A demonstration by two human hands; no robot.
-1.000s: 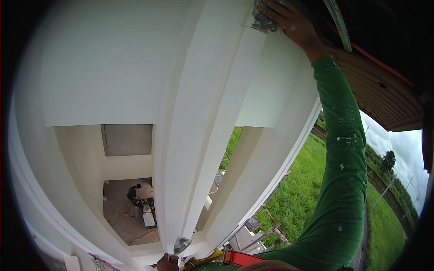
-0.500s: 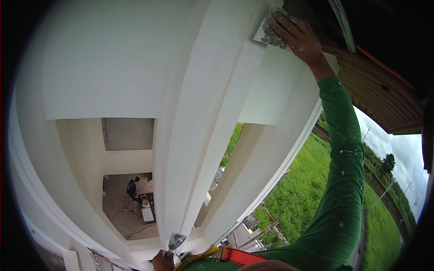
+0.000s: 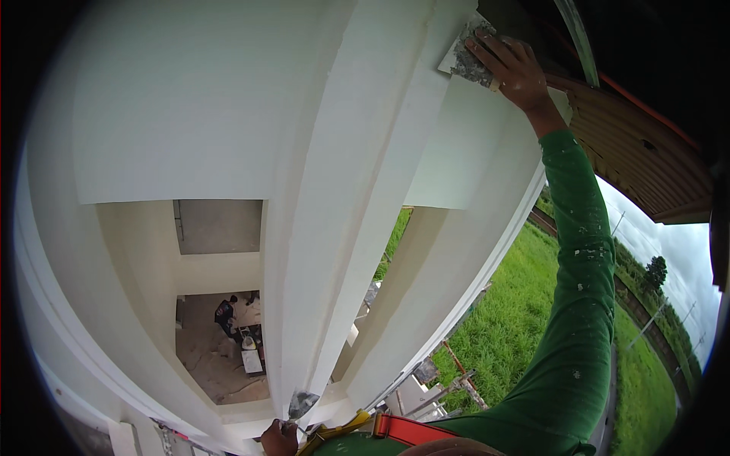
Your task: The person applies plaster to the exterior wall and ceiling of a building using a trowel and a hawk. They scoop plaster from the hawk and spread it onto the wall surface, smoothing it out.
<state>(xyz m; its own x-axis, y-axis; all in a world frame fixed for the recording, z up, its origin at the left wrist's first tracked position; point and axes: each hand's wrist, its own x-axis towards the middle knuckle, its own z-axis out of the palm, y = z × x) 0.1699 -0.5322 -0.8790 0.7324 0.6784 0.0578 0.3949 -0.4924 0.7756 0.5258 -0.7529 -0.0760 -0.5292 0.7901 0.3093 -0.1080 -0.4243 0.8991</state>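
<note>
My right hand [image 3: 525,80] is raised at the upper right. Its fingers lie stretched over the back of a wide scraper blade [image 3: 470,59] smeared with grey and white paste. The blade rests flat against the top of a white beam [image 3: 365,152]. At the bottom edge, my left hand [image 3: 279,438] is closed around the handle of a putty knife [image 3: 303,404]. The knife's blade points up, with grey paste on it. My right arm wears a green sleeve [image 3: 582,289] flecked with white.
A red and yellow harness strap [image 3: 411,430] crosses my body. Below, through an opening, a person [image 3: 226,315] stands on a lower floor. A brown corrugated roof edge [image 3: 631,156] hangs at the right. Scaffold pipes [image 3: 456,380] and grass [image 3: 494,319] lie far below.
My right hand and the scraper blade have shifted slightly right and down along the beam. The left hand with the putty knife sits slightly further right in view.
</note>
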